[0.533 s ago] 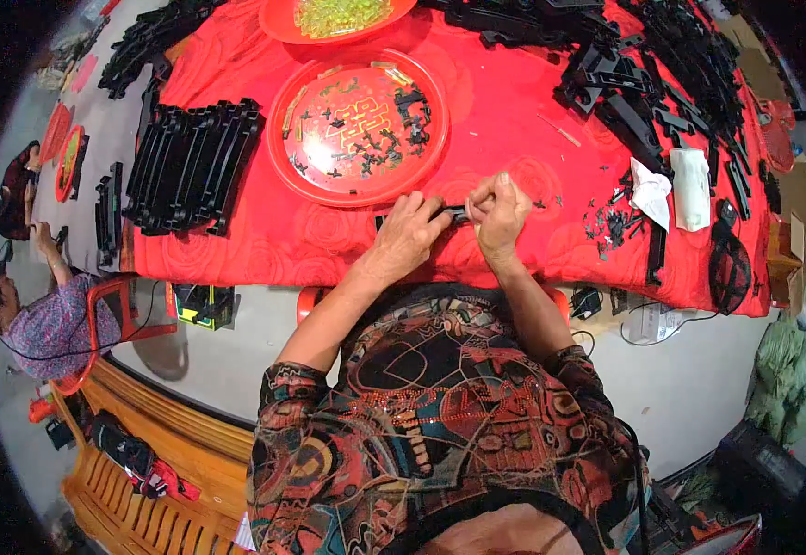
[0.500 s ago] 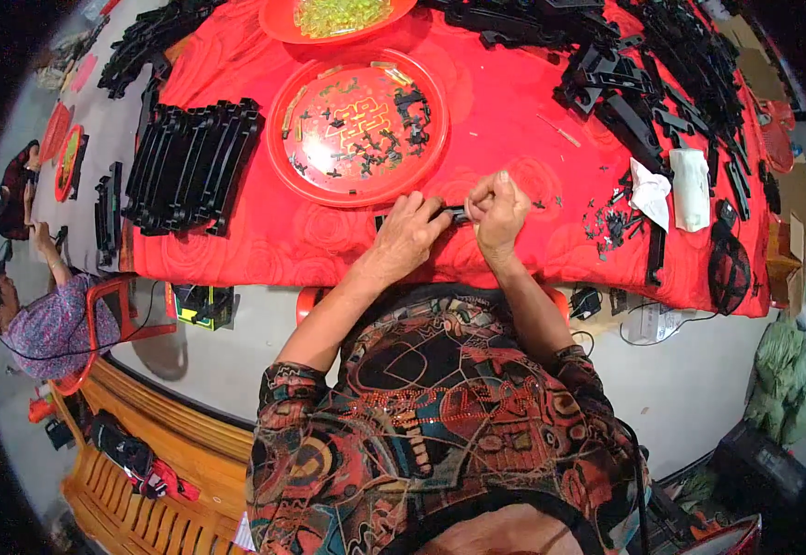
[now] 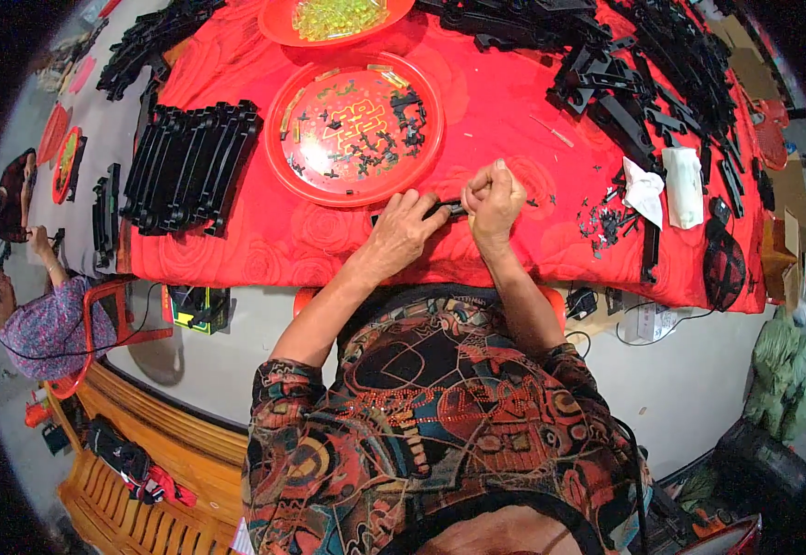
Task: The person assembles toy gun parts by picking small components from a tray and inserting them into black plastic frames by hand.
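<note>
Slightly farther from the body than before, the right hand (image 3: 494,205) is curled into a fist at the right end of the black part (image 3: 452,207); whether it grips anything is hidden. Palm down, the left hand (image 3: 397,237) bends its fingers over the part, holding it on the cloth (image 3: 324,242) near the tray (image 3: 283,176).

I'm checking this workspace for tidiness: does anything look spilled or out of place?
Small black plastic pieces lie scattered on the red tablecloth, right of the right hand. That looks odd because similar pieces sit in the round red tray; whether any spilled is unclear.
</note>
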Tool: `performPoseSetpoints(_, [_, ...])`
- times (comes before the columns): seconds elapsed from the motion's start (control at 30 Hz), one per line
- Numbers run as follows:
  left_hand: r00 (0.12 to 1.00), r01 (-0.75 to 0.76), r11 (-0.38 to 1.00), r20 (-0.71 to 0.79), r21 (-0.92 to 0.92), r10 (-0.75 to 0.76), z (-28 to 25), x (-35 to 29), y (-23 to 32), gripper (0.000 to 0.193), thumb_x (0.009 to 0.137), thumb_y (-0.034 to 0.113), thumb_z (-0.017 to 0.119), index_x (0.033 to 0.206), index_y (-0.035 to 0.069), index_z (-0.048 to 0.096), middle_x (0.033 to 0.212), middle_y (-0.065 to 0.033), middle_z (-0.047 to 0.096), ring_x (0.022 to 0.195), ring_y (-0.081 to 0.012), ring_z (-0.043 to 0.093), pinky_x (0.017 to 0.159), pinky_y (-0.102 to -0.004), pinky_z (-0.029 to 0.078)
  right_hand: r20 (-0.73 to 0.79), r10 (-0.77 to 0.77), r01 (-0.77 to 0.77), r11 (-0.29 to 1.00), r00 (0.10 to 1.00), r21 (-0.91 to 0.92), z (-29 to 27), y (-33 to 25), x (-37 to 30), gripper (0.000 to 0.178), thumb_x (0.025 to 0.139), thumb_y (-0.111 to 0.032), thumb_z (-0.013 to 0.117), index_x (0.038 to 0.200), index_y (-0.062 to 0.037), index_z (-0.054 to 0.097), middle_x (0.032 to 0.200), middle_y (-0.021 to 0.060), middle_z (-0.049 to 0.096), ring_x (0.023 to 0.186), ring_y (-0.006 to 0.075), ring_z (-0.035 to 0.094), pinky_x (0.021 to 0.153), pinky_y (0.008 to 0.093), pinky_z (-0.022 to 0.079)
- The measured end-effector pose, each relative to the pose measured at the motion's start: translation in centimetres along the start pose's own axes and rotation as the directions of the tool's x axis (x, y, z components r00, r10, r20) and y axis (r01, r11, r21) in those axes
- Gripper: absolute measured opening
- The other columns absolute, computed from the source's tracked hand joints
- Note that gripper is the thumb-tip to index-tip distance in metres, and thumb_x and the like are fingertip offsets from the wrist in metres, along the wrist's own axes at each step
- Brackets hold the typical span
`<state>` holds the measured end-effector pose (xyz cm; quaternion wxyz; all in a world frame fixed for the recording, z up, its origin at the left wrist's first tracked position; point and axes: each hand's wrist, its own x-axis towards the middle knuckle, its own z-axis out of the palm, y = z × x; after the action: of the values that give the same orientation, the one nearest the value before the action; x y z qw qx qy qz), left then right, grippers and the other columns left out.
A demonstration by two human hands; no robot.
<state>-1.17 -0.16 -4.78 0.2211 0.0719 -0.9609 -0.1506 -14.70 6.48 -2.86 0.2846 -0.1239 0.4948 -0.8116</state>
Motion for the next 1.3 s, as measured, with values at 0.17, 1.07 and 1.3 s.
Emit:
performPoseSetpoints(0.17, [0.999,0.039,0.999,0.029,-0.007,-0.039,-0.1,0.1,0.2,0.03,0.072,0.005,0.055,0.102,0.007,0.061,0.102,-0.0099,0.054,0.088,-0.0257,0.048,0.073,-0.0364,0.04,0.102,-0.104,0.098,0.993,0.989,0.07,-1.5,-0.5,0.5,0.041,0.092,-0.024,0.04,0.059,-0.0019,0.043,0.047,0.005,0.04,0.036,0.0104,0.034,0.036,0.0247,0.027])
performPoseSetpoints(1.07, [0.992,0.124,0.988,0.048,-0.09,-0.12,-0.1,0.7,0.6,0.038,0.062,-0.001,0.06,0.099,0.006,0.064,0.096,-0.0096,0.054,0.089,-0.0272,0.049,0.074,-0.0376,0.041,0.151,-0.16,0.194,0.95,0.976,-0.245,-0.7,0.6,0.9,0.042,0.094,-0.022,0.037,0.056,-0.0041,0.041,0.049,0.0007,0.041,0.041,0.007,0.036,0.038,0.025,0.028])
performPoseSetpoints(1.3, [0.992,0.12,0.983,-0.009,-0.137,-0.123,0.0,0.7,0.5,0.031,0.064,0.001,0.06,0.095,0.005,0.065,0.092,-0.0092,0.055,0.088,-0.0269,0.05,0.073,-0.0368,0.042,0.146,-0.062,0.053,0.997,0.987,0.062,-1.0,-0.3,0.7,0.039,0.092,-0.018,0.039,0.056,-0.0027,0.04,0.047,0.0047,0.039,0.038,0.0102,0.036,0.037,0.0257,0.028])
